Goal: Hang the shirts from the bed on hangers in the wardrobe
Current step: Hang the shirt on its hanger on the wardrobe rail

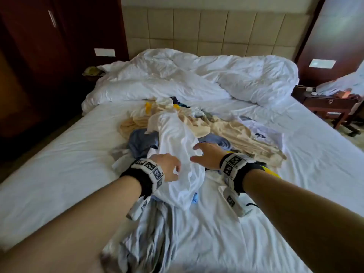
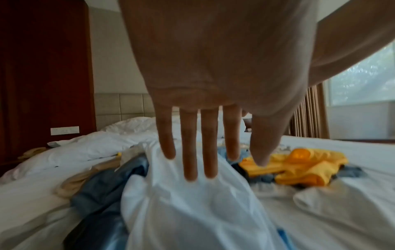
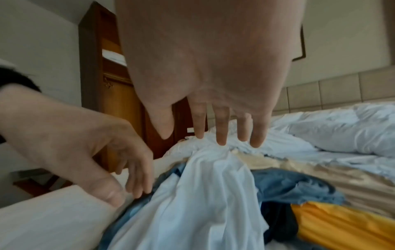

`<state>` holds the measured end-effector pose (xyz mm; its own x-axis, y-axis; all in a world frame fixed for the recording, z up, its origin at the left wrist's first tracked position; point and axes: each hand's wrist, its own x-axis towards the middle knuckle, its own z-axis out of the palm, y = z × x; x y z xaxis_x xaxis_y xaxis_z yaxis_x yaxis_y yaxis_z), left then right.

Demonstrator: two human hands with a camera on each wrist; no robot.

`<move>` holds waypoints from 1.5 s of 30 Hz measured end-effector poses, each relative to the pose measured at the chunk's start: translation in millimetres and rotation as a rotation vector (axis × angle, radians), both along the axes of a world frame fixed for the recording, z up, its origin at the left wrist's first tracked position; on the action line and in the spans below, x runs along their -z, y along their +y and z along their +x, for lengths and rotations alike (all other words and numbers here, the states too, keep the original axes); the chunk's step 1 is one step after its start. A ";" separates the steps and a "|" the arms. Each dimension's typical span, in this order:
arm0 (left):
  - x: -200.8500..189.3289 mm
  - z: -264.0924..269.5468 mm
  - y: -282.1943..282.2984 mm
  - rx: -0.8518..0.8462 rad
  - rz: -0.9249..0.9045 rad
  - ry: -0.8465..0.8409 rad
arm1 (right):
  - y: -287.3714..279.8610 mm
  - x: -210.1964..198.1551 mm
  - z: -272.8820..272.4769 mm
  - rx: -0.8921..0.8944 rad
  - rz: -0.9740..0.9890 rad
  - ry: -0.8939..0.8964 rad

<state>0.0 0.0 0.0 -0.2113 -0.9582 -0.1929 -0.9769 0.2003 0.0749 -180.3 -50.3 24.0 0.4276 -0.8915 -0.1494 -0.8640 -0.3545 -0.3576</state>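
The white shirt (image 1: 178, 146) lies on top of a mixed pile of clothes near the middle of the bed (image 1: 59, 154). It is drawn up into a long bunched ridge, probably because it is being separated from the garments below it: a blue garment (image 1: 143, 140), a beige garment (image 1: 232, 134) and a yellow garment (image 3: 342, 225).

The left hand (image 1: 167, 167) is at the near left flank of the ridge. In the head view its grip appears to curl into the cloth. In the left wrist view the fingers (image 2: 190, 160) run straight, with the tips against the fabric. In the right wrist view they are loosely bent beside it. Whether this grip is clamped on the shirt cannot be told.

The right hand (image 1: 204, 154) hovers over the right flank of the ridge. Its grip is apart: thumb spread, fingers (image 3: 222, 128) extended, with the tips at or just above the bunched crest. No closure on the cloth is visible.

The shirt therefore lies between and directly beneath both hands, supported by the pile. The dark wood wardrobe (image 1: 35, 56) stands left of the bed. No hanger is in view. Judgement: the pick-up step is in progress and hanging is not yet begun.
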 end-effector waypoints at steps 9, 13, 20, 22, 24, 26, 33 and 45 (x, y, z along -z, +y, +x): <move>88.8 27.1 -22.8 0.006 0.236 -0.087 | -7.2 95.4 49.5 -0.160 0.290 0.167; 106.3 26.3 -32.9 0.001 0.164 -0.041 | -14.8 124.9 65.4 -0.231 0.294 0.244; 115.8 24.3 -32.0 0.007 0.058 0.032 | -12.2 134.8 74.3 -0.179 0.342 0.218; 114.7 23.9 -31.3 0.011 0.003 0.059 | -12.5 125.6 72.6 -0.126 0.368 0.168; 108.9 23.2 -33.2 -0.061 -0.037 0.142 | -18.4 118.1 68.0 -0.057 0.366 0.047; 96.9 24.0 -36.3 -0.174 -0.071 0.293 | -25.4 108.7 61.7 0.162 0.376 -0.227; 57.2 22.3 -44.4 -0.190 -0.310 0.620 | -37.5 64.4 48.5 0.249 0.195 -0.477; -11.9 47.1 -123.5 -0.014 -0.050 -0.047 | -110.4 -12.5 40.4 -0.090 0.010 0.161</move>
<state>47.1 -123.5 11.9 -0.1891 -0.9697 -0.1545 -0.9819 0.1885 0.0188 -139.9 -160.8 36.5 0.4756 -0.8488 -0.2308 -0.8753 -0.4304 -0.2206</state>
